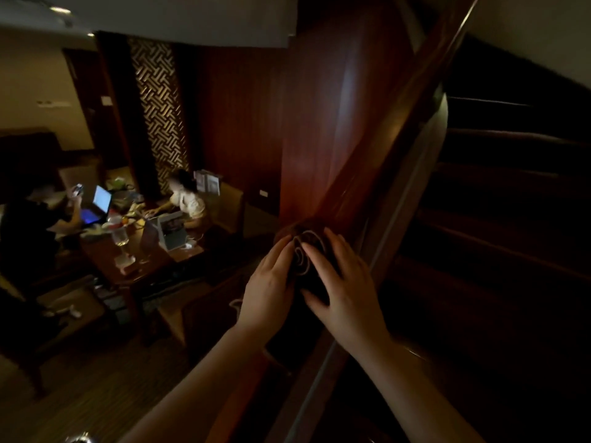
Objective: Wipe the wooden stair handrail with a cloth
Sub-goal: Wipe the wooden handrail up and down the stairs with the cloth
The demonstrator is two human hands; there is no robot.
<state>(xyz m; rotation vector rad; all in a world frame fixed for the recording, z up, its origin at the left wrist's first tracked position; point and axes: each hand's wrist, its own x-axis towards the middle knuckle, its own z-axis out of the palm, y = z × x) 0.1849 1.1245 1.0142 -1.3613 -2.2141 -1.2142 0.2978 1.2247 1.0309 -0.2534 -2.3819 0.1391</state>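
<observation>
Both hands on dark cloth (305, 254) over handrail (377, 148): left hand (268, 289) cupping its side, right hand (342, 282) pressing flat w/ spread fingers. Risk: loose grip, cloth slipping off toward table (153, 254) & laptops below.

Glossy reddish-brown wooden handrail (377, 148) with soft sheen, dark cloth (307, 254) with pale swirl pattern, polished wood wall panel (319, 107), clear wine glass (121, 239), dark glossy worktop (102, 251)
</observation>
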